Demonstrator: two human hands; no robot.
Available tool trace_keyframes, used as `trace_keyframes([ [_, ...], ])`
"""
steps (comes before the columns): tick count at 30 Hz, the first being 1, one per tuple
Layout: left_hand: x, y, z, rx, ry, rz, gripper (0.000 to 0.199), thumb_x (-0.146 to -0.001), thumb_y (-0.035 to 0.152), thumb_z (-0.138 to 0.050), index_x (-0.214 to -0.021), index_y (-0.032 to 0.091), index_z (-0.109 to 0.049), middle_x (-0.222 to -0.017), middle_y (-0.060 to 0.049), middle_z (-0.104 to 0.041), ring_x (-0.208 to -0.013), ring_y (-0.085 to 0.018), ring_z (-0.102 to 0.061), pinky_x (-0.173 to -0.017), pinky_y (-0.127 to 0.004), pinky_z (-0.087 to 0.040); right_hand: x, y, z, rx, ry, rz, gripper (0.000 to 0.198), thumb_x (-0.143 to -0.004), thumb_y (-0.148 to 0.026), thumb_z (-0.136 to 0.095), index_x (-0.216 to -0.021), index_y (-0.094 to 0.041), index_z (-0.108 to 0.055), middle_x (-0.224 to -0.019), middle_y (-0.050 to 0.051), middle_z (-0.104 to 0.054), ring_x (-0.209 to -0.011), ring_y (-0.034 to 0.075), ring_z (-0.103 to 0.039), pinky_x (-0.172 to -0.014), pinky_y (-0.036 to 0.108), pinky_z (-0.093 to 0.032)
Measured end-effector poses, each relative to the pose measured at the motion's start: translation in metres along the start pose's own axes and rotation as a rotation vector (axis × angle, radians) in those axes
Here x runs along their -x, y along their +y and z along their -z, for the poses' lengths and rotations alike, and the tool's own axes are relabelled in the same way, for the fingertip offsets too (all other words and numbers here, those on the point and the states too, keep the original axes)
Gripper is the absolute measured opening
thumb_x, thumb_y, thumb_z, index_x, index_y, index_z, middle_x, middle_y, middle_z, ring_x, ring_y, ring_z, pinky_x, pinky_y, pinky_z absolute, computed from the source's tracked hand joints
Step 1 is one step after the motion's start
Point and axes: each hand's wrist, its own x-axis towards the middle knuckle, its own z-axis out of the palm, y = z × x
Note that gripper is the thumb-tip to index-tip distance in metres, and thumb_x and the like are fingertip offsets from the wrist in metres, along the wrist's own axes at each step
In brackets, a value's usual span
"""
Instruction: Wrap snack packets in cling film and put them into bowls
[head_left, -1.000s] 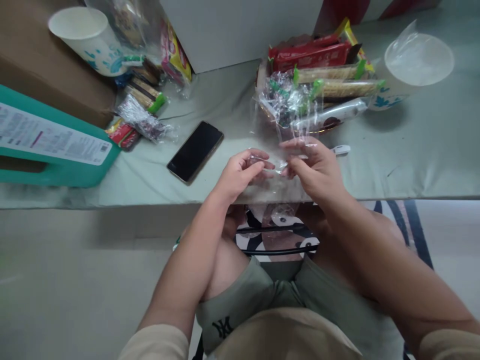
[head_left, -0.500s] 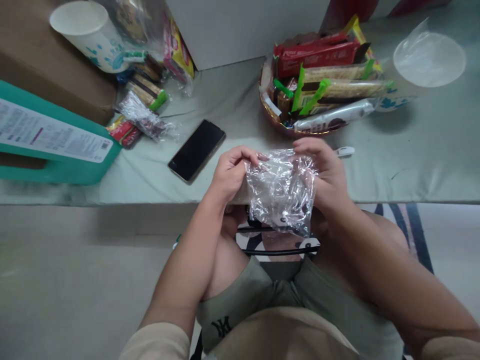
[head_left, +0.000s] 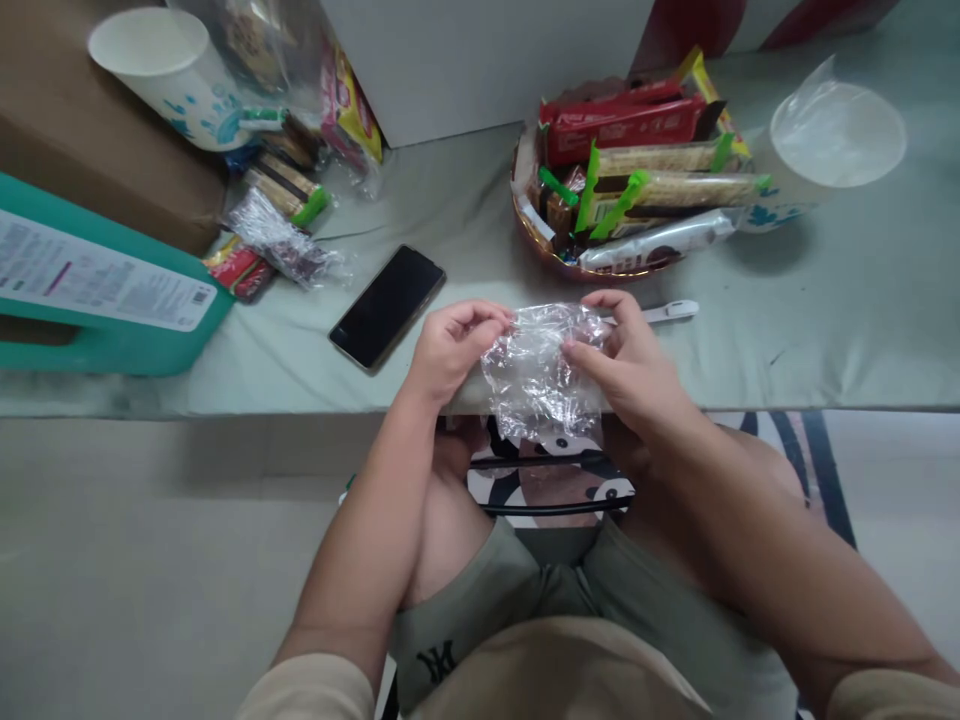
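Observation:
A crinkled clear plastic bag (head_left: 536,385) hangs between my two hands at the table's front edge. My left hand (head_left: 455,345) pinches its upper left corner between thumb and fingers. On the other side, my right hand (head_left: 626,350) grips the upper right part, its thumb lying across the front of the plastic. Light glints off the folds, and the patterned panda print below shows through the lower part. Just behind my right hand lies a white, slim plastic tool (head_left: 675,311), partly hidden by the fingers.
A black phone (head_left: 388,307) lies left of my hands. Behind them stands a bowl (head_left: 551,262) of wrapped snacks, with a lined paper cup (head_left: 840,140) to its right. At left are a green box (head_left: 172,345), wrapped snacks (head_left: 285,235) and another paper cup (head_left: 161,75).
My right thumb has come forward over the front of the bag. The bag's lower edge sits higher and looks more gathered. More of the white tool shows.

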Motion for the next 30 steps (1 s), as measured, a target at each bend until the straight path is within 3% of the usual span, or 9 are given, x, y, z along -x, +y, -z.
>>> trace_keyframes([
  [3,-0.001,-0.001,-0.002,-0.133,0.048,0.063,0.009,-0.070,0.019,-0.078,-0.077,0.017,-0.073,-0.084,-0.005,-0.076,-0.072,-0.014,-0.068,-0.065,-0.026,-0.054,0.001,0.001,0.001,0.091,0.038,0.021,0.045,-0.081,-0.030,-0.074,-0.119,-0.029,-0.049,-0.074,-0.005,-0.053,-0.062,0.015,-0.056,-0.056,0.029,-0.047],
  [8,-0.003,0.001,-0.002,-0.050,0.100,0.052,0.014,-0.068,0.014,-0.076,-0.080,0.018,-0.068,-0.077,-0.003,-0.075,-0.068,-0.013,-0.070,-0.059,-0.023,-0.053,-0.005,0.004,0.008,0.120,0.089,0.058,0.051,-0.078,-0.032,-0.078,-0.123,-0.027,-0.055,-0.074,-0.004,-0.055,-0.066,0.016,-0.058,-0.062,0.032,-0.050],
  [12,-0.005,0.001,-0.002,-0.042,0.091,0.063,0.016,-0.065,0.014,-0.074,-0.079,0.018,-0.067,-0.073,-0.001,-0.074,-0.062,-0.011,-0.066,-0.057,-0.022,-0.052,-0.003,-0.006,0.006,0.124,0.038,0.020,0.033,-0.079,-0.041,-0.075,-0.105,-0.022,-0.065,-0.066,-0.003,-0.057,-0.061,0.014,-0.056,-0.059,0.030,-0.046],
  [14,-0.005,0.000,-0.001,-0.070,0.069,0.073,0.015,-0.064,0.014,-0.073,-0.078,0.018,-0.067,-0.072,0.000,-0.073,-0.061,-0.010,-0.065,-0.057,-0.021,-0.051,-0.001,-0.012,0.005,0.184,0.052,0.026,0.023,-0.084,-0.043,-0.070,-0.086,-0.020,-0.067,-0.064,-0.002,-0.058,-0.059,0.013,-0.053,-0.056,0.028,-0.043],
  [16,-0.006,-0.001,-0.001,-0.103,0.058,0.073,0.014,-0.064,0.015,-0.072,-0.077,0.017,-0.067,-0.072,-0.001,-0.073,-0.060,-0.010,-0.064,-0.054,-0.021,-0.050,-0.001,-0.016,0.006,0.271,0.107,0.062,0.025,-0.086,-0.040,-0.066,-0.073,-0.019,-0.065,-0.062,-0.001,-0.058,-0.058,0.011,-0.051,-0.055,0.027,-0.041],
  [21,-0.008,-0.002,-0.001,-0.174,0.086,0.011,0.010,-0.066,0.014,-0.069,-0.076,0.017,-0.065,-0.074,-0.002,-0.074,-0.058,-0.009,-0.064,-0.053,-0.020,-0.049,-0.004,-0.014,0.011,0.307,0.189,0.132,0.020,-0.086,-0.039,-0.066,-0.082,-0.020,-0.067,-0.065,-0.001,-0.059,-0.060,0.012,-0.054,-0.058,0.028,-0.044],
  [25,-0.011,-0.002,-0.001,-0.105,0.179,-0.086,0.014,-0.067,0.014,-0.071,-0.076,0.019,-0.061,-0.072,0.000,-0.071,-0.058,-0.009,-0.063,-0.055,-0.020,-0.050,-0.003,-0.010,0.006,0.065,0.015,-0.018,0.043,-0.075,-0.045,-0.077,-0.108,-0.021,-0.063,-0.088,0.003,-0.071,-0.075,0.017,-0.067,-0.067,0.032,-0.055],
  [28,-0.010,0.000,0.000,0.036,0.167,-0.053,0.029,-0.068,0.023,-0.079,-0.091,0.022,-0.061,-0.081,0.000,-0.072,-0.062,-0.010,-0.065,-0.059,-0.022,-0.054,0.002,-0.013,-0.001,0.107,-0.166,-0.109,0.032,-0.074,-0.042,-0.077,-0.092,-0.019,-0.065,-0.084,0.004,-0.071,-0.072,0.016,-0.066,-0.064,0.030,-0.053],
  [30,-0.008,0.004,0.001,0.139,0.086,0.037,0.047,-0.072,0.040,-0.083,-0.109,0.026,-0.058,-0.095,-0.003,-0.073,-0.073,-0.015,-0.072,-0.065,-0.027,-0.058,0.004,-0.016,-0.004,0.147,-0.179,-0.091,0.022,-0.080,-0.039,-0.070,-0.080,-0.019,-0.063,-0.070,0.001,-0.066,-0.064,0.013,-0.061,-0.061,0.029,-0.049],
])
